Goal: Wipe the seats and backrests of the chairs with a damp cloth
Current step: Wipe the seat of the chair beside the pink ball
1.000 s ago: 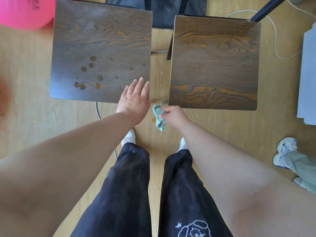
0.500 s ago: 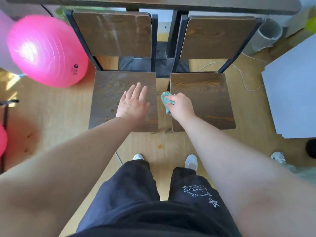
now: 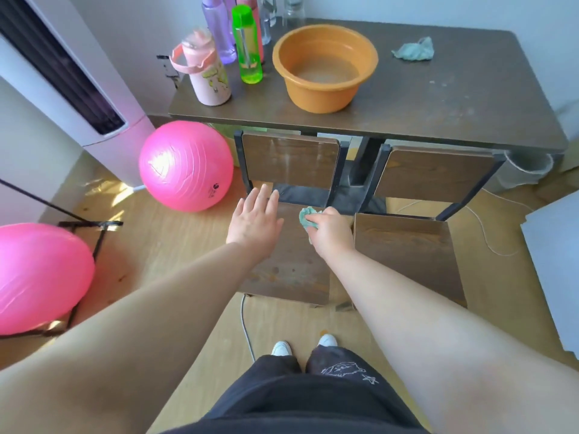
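Head view: two chairs point(image 3: 291, 274) point(image 3: 407, 252), two pink balls point(image 3: 186, 166) point(image 3: 40, 277); right hand point(image 3: 332, 233) clamps one green cloth point(image 3: 307, 218), left hand point(image 3: 255, 222) spread flat, fingers apart.

Person wears loose black trousers point(image 3: 300, 399) with a white line-drawn cartoon figure and star point(image 3: 347, 371) on the right leg, white shoes point(image 3: 282, 348) showing below the hems, and both forearms bare, no sleeves in view.

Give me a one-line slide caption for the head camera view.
Right hand holds a cloth over the left chair, left hand open beside it.
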